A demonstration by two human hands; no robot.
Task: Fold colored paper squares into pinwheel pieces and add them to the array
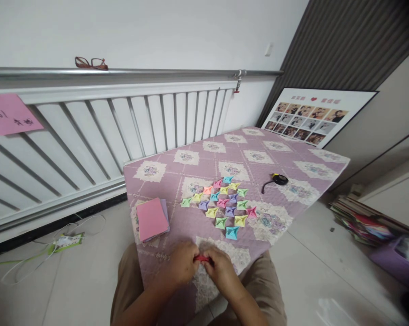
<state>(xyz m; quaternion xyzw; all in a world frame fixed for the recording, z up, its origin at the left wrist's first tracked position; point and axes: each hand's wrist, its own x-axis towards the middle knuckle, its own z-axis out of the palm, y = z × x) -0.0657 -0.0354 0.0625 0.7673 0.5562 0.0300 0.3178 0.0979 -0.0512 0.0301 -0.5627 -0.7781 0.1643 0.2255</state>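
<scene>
My left hand (182, 263) and my right hand (220, 268) meet at the near edge of a low table covered with a purple quilted cloth (204, 163). Both pinch a small red piece of folded paper (202, 259) between their fingertips. Just beyond them lies a cluster of several small folded paper shapes (221, 203) in pink, blue, yellow, green and purple. A stack of pink paper sheets (152, 219) sits to the left of my hands.
A black tape measure (278, 179) lies on the cloth's right side. A white radiator (99, 136) runs behind, with red glasses (91, 63) on top and a pink note (8, 114). A photo board (309, 117) leans at the back right. Books (360, 222) are stacked on the floor.
</scene>
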